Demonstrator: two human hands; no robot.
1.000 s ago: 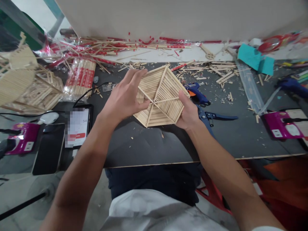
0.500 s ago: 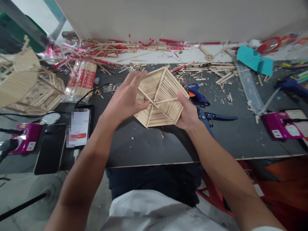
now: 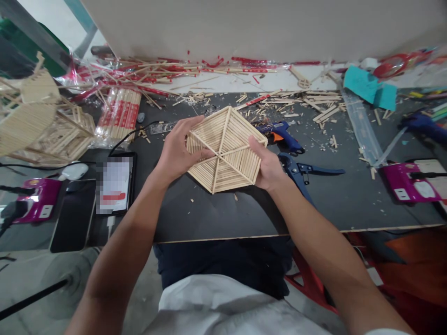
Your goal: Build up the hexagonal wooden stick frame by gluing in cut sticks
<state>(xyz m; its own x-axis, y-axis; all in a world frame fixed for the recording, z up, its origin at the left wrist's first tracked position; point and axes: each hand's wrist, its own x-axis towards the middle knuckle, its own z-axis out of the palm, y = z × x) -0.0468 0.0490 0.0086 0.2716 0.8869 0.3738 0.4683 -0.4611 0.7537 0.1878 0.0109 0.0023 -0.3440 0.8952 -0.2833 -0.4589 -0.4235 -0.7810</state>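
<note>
Between my hands is a hexagonal panel (image 3: 226, 156) built from thin wooden sticks, with spokes meeting at its centre and rows of sticks filling each wedge. My left hand (image 3: 181, 146) grips its left side, thumb lying on the face towards the centre and the other fingers at the far-left edge. On the right edge, my right hand (image 3: 267, 160) is closed, thumb on top and fingers hidden beneath. The panel is held above the dark table (image 3: 223, 223). Just beyond my right hand lie a blue glue gun (image 3: 288, 137) and a blue-handled cutter (image 3: 303, 170).
Cut stick pieces (image 3: 324, 109) litter the table's back. Packaged sticks (image 3: 118, 116) and a stick-built model (image 3: 45, 116) stand at the left. Phones (image 3: 115, 186) and a purple power socket (image 3: 37, 200) lie front left; another purple socket (image 3: 410, 181) sits at the right.
The hexagonal panel has shifted slightly left and towards me, and its face is turned more fully up to the camera. Both hands moved with it, keeping their hold.
</note>
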